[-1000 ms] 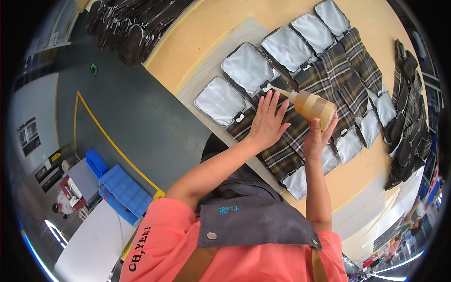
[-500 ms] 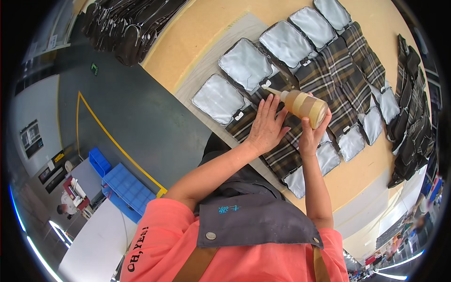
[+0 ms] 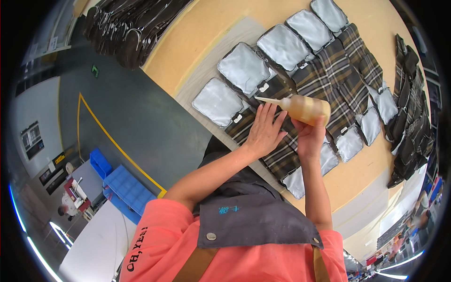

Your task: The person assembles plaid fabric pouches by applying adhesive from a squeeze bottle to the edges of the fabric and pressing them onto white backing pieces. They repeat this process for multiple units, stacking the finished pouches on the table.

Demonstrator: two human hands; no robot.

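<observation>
A squeeze bottle [image 3: 307, 109] with a long thin nozzle and amber liquid inside is gripped in my right hand [image 3: 310, 136]. It lies nearly level, its nozzle tip pointing left over the upper edge of a plaid fabric piece. My left hand [image 3: 266, 131] rests flat on the dark plaid fabric [image 3: 277, 157], fingers stretched out below the nozzle. Several plaid pieces lie side by side, with pale grey lining pouches [image 3: 242, 68] at their upper ends and others at their lower ends. A small white tab [image 3: 263, 88] sits close to the nozzle tip.
The tan worktable [image 3: 206, 30] carries a pile of dark pieces [image 3: 127, 30] at its far left corner. More plaid pieces [image 3: 411, 117] are heaped at the right. Blue crates [image 3: 129, 185] stand lower left, beside a white table [image 3: 96, 239]. People are visible at the far edges.
The bottle has tipped closer to level, and its nozzle tip has shifted slightly left and down. My left hand has slid a little downward on the fabric.
</observation>
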